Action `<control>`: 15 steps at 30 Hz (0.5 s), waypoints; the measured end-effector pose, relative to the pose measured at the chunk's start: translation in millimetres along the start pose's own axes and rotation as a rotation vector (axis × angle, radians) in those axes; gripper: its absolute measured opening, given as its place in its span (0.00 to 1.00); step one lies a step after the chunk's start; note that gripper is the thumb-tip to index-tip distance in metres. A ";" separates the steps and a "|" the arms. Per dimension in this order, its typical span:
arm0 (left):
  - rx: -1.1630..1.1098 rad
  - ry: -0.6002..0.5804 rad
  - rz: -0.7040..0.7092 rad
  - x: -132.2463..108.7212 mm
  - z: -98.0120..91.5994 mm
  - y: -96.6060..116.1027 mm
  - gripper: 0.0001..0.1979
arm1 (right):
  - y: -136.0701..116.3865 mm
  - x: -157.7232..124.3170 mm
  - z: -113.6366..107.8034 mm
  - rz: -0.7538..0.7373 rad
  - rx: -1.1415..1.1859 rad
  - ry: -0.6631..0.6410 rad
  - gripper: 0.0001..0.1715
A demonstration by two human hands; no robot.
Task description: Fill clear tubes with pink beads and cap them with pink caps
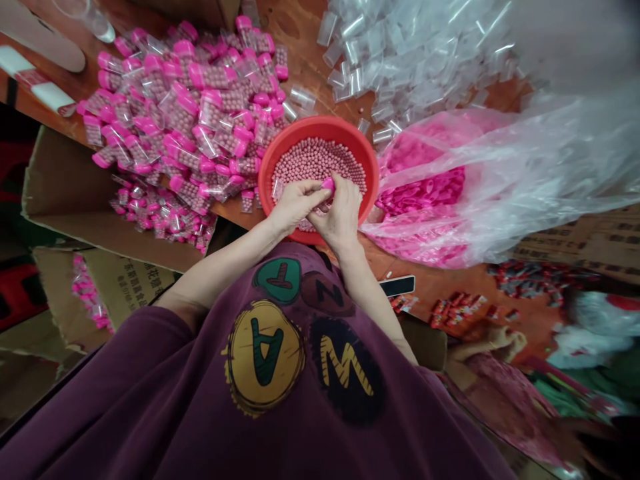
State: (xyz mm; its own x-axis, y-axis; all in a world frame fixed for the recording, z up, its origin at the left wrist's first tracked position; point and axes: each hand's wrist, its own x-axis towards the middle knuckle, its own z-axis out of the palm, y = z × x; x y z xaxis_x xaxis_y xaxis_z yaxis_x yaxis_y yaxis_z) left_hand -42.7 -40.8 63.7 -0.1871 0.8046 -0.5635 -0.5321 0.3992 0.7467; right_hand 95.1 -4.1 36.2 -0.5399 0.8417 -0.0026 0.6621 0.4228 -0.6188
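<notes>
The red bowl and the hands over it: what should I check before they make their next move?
1. Left hand and right hand above the red bowl: ok.
2. Pink cap held between the hands: ok.
3. Cap fully seated on a tube: cannot tell, the hands hide it.
4. Pink beads in the bowl: ok, plenty.
5. Clear tubes nearby: ok, piled beyond the bowl.
6. Tabletop free of phones: not ok, a phone lies by the right forearm.

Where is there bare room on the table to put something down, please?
Bare tabletop shows between the filled tubes and the clear tubes, and between phone, bag and red packets. Both sides of the bowl are crowded.
</notes>
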 end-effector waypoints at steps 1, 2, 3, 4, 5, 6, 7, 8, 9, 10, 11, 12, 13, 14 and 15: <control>-0.005 0.009 0.013 0.4 0.6 -0.4 0.05 | 0.7 1.1 0.7 -0.007 0.003 0.004 0.42; -0.005 0.019 0.025 1.0 1.0 -1.3 0.04 | 1.0 2.2 0.9 -0.011 0.002 0.004 0.41; 0.002 0.029 0.036 1.8 1.1 -2.8 0.04 | 1.1 3.3 0.9 -0.010 -0.005 -0.003 0.40; 0.017 0.036 0.044 2.8 1.1 -4.8 0.03 | 1.0 4.2 0.6 -0.007 -0.019 -0.015 0.39; 0.038 0.043 0.052 3.8 1.0 -7.2 0.02 | 0.9 5.2 0.1 -0.004 -0.037 -0.033 0.38; 0.061 0.048 0.062 4.9 0.6 -10.0 0.02 | 1.1 6.1 -0.4 0.000 -0.057 -0.054 0.37; 0.083 0.053 0.076 6.2 0.0 -13.1 0.02 | 1.6 7.1 -0.7 0.002 -0.077 -0.075 0.36; 0.101 0.059 0.093 7.7 -0.9 -16.3 0.02 | 2.6 8.2 -0.6 0.002 -0.094 -0.091 0.36; 0.114 0.064 0.107 9.6 -2.1 -19.5 0.03 | 4.1 9.4 0.3 0.002 -0.107 -0.100 0.35; 0.121 0.067 0.114 11.7 -3.5 -22.8 0.03 | 6.0 10.6 2.2 0.001 -0.116 -0.103 0.34; 0.124 0.066 0.113 14.3 -5.0 -26.2 0.03 | 8.1 11.6 5.3 0.001 -0.122 -0.104 0.33; 0.128 0.065 0.103 17.1 -6.7 -29.8 0.03 | 10.0 12.1 9.7 0.004 -0.127 -0.108 0.32; 0.133 0.066 0.084 20.3 -8.5 -33.4 0.04 | 11.4 11.8 15.2 0.016 -0.132 -0.118 0.31; 0.146 0.068 0.052 23.6 -10.5 -37.1 0.05 | 12.1 10.4 21.8 0.037 -0.137 -0.137 0.32; 0.168 0.071 0.012 27.0 -12.8 -40.5 0.06 | 12.1 7.7 28.8 0.065 -0.139 -0.167 0.33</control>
State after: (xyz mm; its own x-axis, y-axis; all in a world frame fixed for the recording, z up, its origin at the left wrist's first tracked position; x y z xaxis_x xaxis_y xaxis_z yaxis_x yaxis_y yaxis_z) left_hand -36.7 -40.9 13.7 -0.2538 0.7790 -0.5733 -0.3855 0.4621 0.7986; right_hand 84.0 -2.2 6.0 -0.5646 0.8064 -0.1757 0.7572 0.4214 -0.4991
